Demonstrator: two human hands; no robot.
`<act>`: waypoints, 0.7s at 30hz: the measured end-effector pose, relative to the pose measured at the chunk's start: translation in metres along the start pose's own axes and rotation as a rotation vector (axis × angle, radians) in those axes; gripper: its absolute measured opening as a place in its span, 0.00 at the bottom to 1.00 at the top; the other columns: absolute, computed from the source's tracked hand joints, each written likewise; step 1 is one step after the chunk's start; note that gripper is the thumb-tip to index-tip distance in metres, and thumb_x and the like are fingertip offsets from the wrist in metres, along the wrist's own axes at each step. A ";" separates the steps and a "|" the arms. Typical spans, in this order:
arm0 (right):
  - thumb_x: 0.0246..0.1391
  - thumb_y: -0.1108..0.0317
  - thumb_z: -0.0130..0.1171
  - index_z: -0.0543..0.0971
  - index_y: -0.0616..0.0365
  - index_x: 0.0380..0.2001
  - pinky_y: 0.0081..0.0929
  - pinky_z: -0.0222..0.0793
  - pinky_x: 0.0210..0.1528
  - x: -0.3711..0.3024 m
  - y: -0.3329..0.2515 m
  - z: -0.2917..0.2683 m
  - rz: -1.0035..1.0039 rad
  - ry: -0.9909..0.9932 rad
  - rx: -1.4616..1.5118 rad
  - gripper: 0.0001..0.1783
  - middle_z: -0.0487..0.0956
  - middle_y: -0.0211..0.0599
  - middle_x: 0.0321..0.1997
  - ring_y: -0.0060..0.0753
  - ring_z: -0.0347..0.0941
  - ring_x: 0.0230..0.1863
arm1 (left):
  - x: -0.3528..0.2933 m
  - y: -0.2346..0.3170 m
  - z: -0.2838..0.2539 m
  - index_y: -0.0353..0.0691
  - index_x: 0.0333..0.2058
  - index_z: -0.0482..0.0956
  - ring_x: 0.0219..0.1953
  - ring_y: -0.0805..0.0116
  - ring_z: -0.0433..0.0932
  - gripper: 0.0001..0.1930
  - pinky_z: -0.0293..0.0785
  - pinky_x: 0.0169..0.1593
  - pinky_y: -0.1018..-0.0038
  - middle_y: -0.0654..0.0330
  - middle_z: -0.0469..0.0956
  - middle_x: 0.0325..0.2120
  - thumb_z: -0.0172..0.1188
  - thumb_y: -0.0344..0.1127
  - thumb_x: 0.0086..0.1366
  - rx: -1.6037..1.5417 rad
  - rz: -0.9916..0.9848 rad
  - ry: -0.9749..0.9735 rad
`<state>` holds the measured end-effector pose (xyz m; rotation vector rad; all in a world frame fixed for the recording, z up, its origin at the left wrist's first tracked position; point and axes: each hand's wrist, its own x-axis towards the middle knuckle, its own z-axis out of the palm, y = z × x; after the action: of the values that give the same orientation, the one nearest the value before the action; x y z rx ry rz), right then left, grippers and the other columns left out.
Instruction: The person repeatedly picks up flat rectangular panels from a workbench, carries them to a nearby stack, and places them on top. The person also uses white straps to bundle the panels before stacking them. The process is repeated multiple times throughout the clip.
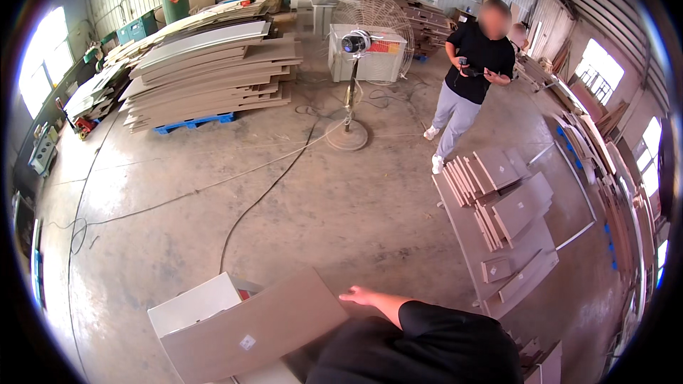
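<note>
My right hand (360,295) reaches leftward from a black sleeve (445,334), its fingers stretched out and holding nothing that I can see. The fingertips come close to the right edge of a large grey-brown board (260,323); whether they touch it I cannot tell. The board is tilted, with a small white diamond-shaped label (247,342) on its face. Behind its upper left part shows a white box-like thing (196,304) with a bit of red at its right end. My left hand is not visible.
To the right, cut panels (523,206) lie on a low platform (462,242). Beyond it stands a person (480,57) in black with a small device. A caged fan (356,43) stands ahead, cables (263,203) crossing the floor. Stacked boards (206,71) rest on a blue pallet (192,123).
</note>
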<state>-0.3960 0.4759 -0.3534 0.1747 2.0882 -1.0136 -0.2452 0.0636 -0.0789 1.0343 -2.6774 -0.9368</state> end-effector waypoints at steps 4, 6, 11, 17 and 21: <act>0.53 0.27 0.61 0.68 0.69 0.65 0.38 0.72 0.60 0.003 -0.009 0.006 -0.052 0.001 -0.063 0.56 0.80 0.52 0.57 0.41 0.79 0.53 | -0.008 -0.001 -0.010 0.48 0.62 0.71 0.55 0.57 0.71 0.31 0.71 0.52 0.58 0.58 0.74 0.55 0.48 0.61 0.70 0.045 -0.008 0.012; 0.54 0.27 0.60 0.70 0.69 0.63 0.37 0.73 0.57 0.001 -0.008 0.003 -0.060 -0.004 -0.057 0.54 0.81 0.51 0.54 0.39 0.79 0.51 | -0.011 0.001 -0.010 0.48 0.62 0.71 0.55 0.57 0.71 0.30 0.72 0.51 0.58 0.58 0.74 0.55 0.49 0.61 0.70 0.063 0.001 0.000; 0.55 0.28 0.60 0.72 0.67 0.61 0.35 0.75 0.54 -0.009 -0.026 0.004 -0.115 -0.025 0.021 0.50 0.82 0.49 0.53 0.37 0.79 0.48 | -0.021 -0.002 -0.021 0.49 0.61 0.72 0.53 0.58 0.72 0.28 0.72 0.50 0.60 0.59 0.75 0.53 0.50 0.59 0.71 0.125 -0.013 0.009; 0.56 0.31 0.62 0.73 0.65 0.61 0.35 0.77 0.50 0.021 0.034 0.006 -0.106 0.080 0.089 0.47 0.82 0.47 0.54 0.34 0.80 0.47 | -0.027 0.002 -0.028 0.49 0.60 0.73 0.52 0.60 0.74 0.27 0.73 0.48 0.62 0.60 0.76 0.52 0.51 0.58 0.71 0.165 0.003 -0.014; 0.55 0.31 0.63 0.74 0.61 0.60 0.31 0.78 0.39 0.006 0.025 -0.012 -0.040 0.040 0.139 0.46 0.82 0.43 0.54 0.30 0.81 0.44 | -0.035 0.000 -0.040 0.49 0.60 0.74 0.51 0.61 0.74 0.26 0.73 0.47 0.63 0.60 0.77 0.51 0.51 0.56 0.71 0.207 -0.010 0.003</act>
<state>-0.3965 0.5004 -0.3680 0.2258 2.0649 -1.1891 -0.2061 0.0659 -0.0436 1.0866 -2.8151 -0.6696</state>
